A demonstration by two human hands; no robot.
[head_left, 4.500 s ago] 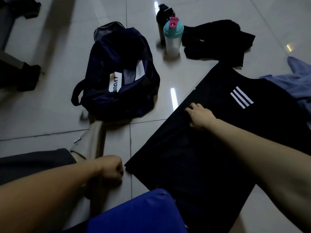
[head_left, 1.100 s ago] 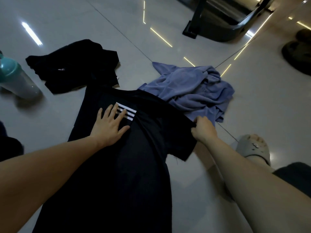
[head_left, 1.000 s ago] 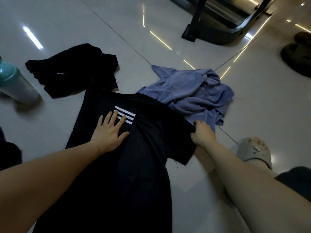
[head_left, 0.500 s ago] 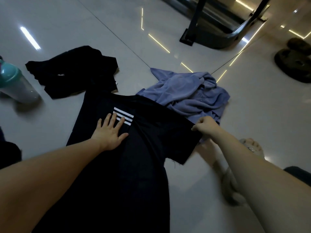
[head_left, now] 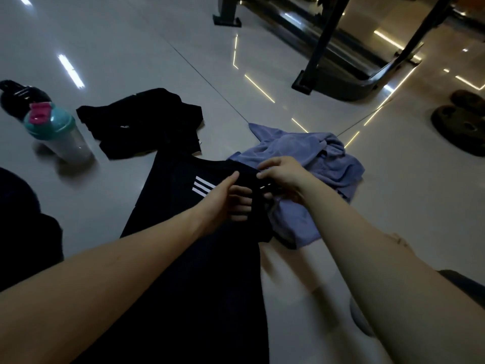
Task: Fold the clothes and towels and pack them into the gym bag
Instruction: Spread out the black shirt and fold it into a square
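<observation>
A black T-shirt (head_left: 183, 258) with three white stripes lies flat on the tiled floor in front of me. My right hand (head_left: 284, 177) pinches its right sleeve and holds it folded over the chest. My left hand (head_left: 228, 199) meets it there, thumb raised and fingers curled on the folded sleeve's edge. A crumpled blue towel (head_left: 322, 158) lies just beyond my right hand, partly under the shirt's shoulder. A second black garment (head_left: 141, 122) lies bunched to the far left of the shirt. A dark edge of the gym bag (head_left: 23, 227) shows at the left border.
A clear shaker bottle with a teal and pink lid (head_left: 56, 132) stands on the far left, a black bottle (head_left: 21, 97) behind it. A black exercise-machine frame (head_left: 341, 67) stands at the back right. Weight plates (head_left: 462, 127) lie on the right.
My right hand has carried the sleeve leftward over the shirt's chest. My left hand lifted off the stripes and moved right to meet it. The camera tilted up.
</observation>
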